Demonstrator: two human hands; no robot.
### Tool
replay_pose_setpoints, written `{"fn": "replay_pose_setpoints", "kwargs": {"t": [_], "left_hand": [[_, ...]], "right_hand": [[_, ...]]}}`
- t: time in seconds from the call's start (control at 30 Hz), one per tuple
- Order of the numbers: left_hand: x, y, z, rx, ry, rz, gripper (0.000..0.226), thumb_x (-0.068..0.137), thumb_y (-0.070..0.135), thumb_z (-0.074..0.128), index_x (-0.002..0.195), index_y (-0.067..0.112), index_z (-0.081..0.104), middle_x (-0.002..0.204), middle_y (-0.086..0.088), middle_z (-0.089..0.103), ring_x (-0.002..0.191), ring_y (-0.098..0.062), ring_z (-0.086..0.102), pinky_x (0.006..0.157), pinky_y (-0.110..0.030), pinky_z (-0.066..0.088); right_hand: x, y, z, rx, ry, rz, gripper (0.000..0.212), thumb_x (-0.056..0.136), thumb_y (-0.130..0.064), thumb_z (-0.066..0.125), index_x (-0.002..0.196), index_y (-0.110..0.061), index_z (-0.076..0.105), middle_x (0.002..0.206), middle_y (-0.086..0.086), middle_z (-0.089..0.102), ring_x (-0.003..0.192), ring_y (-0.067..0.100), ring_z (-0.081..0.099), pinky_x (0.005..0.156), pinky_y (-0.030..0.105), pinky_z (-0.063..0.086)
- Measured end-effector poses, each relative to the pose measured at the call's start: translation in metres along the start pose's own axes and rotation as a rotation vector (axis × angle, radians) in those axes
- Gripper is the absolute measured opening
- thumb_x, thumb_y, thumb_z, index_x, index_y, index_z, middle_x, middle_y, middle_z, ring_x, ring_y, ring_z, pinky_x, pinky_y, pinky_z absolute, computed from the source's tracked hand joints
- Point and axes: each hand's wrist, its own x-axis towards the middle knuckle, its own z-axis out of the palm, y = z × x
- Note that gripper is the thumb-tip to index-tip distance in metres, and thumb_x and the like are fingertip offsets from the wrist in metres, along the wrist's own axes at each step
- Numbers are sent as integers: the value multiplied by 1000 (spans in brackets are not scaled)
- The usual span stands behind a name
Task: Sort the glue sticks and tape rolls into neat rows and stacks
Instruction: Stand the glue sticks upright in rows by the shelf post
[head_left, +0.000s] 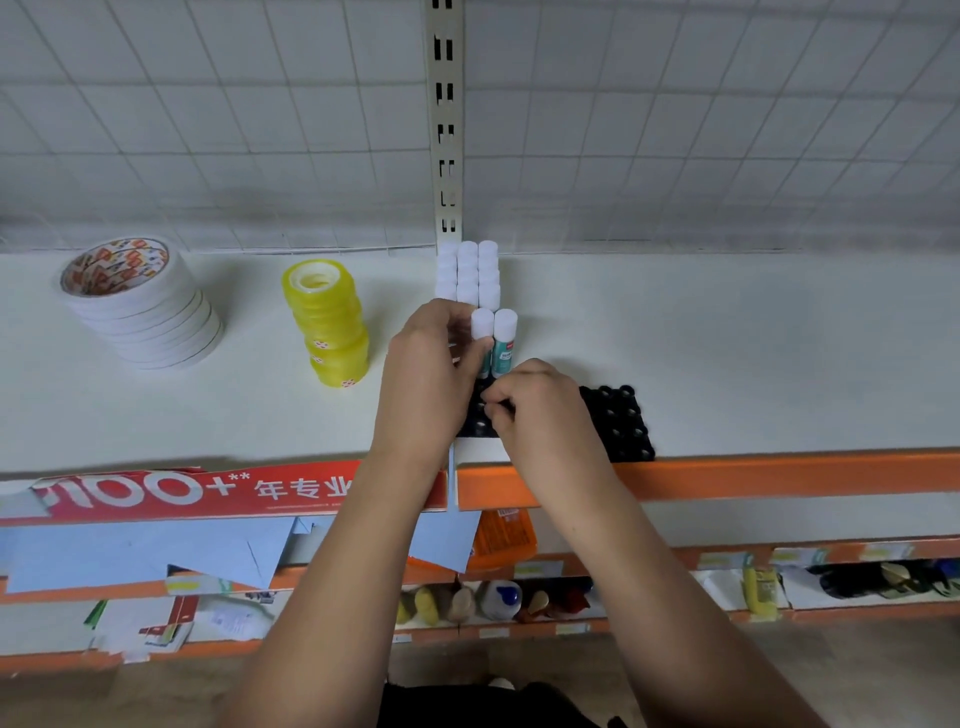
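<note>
hands (431, 374) at glue sticks (467, 270), white shelf (727, 338), wire-grid wall (208, 130)

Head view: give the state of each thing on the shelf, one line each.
Glue sticks: upright, capped, in rows.
Front glue stick: upright, gripped by left hand.
Black tray: flat, visible sockets empty.
Right hand: fingers curled over it; grasp unclear.
White tape rolls: stacked, leaning.
Yellow tape rolls: stacked, uneven.

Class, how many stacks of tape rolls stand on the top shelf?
2. A white stack stands at the far left. A yellow stack stands to its right, left of the glue sticks. Neither is hidden.
</note>
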Motion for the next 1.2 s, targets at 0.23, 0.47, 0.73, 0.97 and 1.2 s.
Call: {"fn": "replay_pose_setpoints", "kwargs": {"t": [0.23, 0.47, 0.73, 0.97, 1.2], "left_hand": [[-16, 1, -32, 207, -13, 34, 16, 87, 30, 68, 98, 19, 63, 90, 8, 65, 75, -11, 63, 67, -36, 53], [-48, -32, -129, 435, 85, -1, 14, 90, 35, 59, 100, 26, 62, 85, 11, 64, 82, -15, 61, 65, -33, 49], [-99, -117, -294, 633, 201, -161, 23, 91, 31, 59, 108, 15, 64, 101, -2, 62, 95, -26, 57, 75, -39, 47], [-136, -189, -418, 751, 208, -297, 29, 94, 38, 54, 115, 19, 61, 112, 1, 59, 101, -22, 56, 80, -38, 47], [-124, -232, -485, 745, 200, -306, 28, 95, 38, 53, 116, 21, 60, 111, 2, 57, 99, -18, 60, 81, -37, 50]], "right_hand": [[-7, -10, -9, -1, 30, -50, 19, 92, -20, 63, 108, -21, 72, 106, -1, 65, 101, 17, 58, 84, 28, 49], [1, -99, 22, 81, 20, -226, 14, 90, -19, 63, 100, -23, 73, 97, -4, 65, 90, 17, 60, 80, 35, 50], [-1, -254, 120, 133, -127, -473, 21, 89, -20, 63, 110, -22, 69, 106, -5, 65, 96, 15, 59, 86, 33, 49], [-8, -385, 213, 163, -252, -606, 25, 96, -26, 54, 119, -22, 63, 113, -2, 62, 104, 17, 57, 89, 37, 49], [4, -446, 260, 141, -258, -585, 29, 96, -30, 53, 123, -24, 60, 117, -4, 59, 106, 16, 55, 87, 35, 49]]}}
